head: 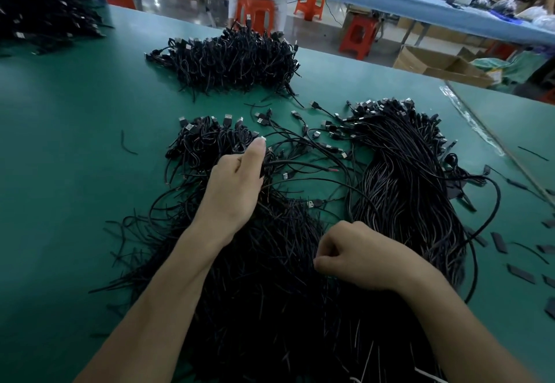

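Item: cables (270,292), black, a loose heap on our near side of the table (75,142), under both forearms.
Left hand (237,184): reaches forward, fingers curled round a few strands at the heap's far edge, just beside a plug bundle (207,142).
Right hand (360,256): over the heap, fingers clenched inward, thumb to forefinger; whether it pinches a wire we cannot tell.
Also: long bundle (405,178) to the right; far heap (234,61) beyond; black sleeves (499,242) scattered at the right edge.
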`<act>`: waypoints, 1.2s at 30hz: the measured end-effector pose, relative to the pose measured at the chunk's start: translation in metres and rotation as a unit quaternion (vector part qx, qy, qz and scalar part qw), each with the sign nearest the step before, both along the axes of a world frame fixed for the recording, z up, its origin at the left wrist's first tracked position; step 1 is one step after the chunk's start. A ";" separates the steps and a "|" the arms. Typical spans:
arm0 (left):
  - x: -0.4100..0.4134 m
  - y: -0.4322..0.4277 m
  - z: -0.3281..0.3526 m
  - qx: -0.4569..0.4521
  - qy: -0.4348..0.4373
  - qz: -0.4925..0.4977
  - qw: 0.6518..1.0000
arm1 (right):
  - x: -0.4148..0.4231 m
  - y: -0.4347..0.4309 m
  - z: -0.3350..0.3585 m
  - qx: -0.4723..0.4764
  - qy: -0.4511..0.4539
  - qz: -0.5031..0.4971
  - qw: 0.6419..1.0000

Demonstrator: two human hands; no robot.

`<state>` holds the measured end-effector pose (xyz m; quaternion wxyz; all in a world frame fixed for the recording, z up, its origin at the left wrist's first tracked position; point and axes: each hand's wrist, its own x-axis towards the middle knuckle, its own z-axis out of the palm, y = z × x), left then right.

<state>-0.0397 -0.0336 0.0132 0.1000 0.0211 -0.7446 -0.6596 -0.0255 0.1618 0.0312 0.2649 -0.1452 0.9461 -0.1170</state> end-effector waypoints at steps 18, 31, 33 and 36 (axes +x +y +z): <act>0.005 0.007 0.007 0.052 -0.012 -0.027 0.998 | 0.007 0.003 0.022 -0.048 0.074 -0.103 0.991; 0.015 0.010 0.017 0.181 -0.058 -0.244 0.951 | 0.008 -0.033 0.031 -0.453 0.309 -0.150 0.823; 0.016 0.009 0.018 0.200 -0.046 -0.271 0.940 | 0.009 -0.038 0.029 -0.469 0.286 -0.143 0.823; 0.020 0.009 0.021 0.203 -0.035 -0.258 0.944 | 0.013 -0.044 0.027 -0.451 0.258 -0.106 0.848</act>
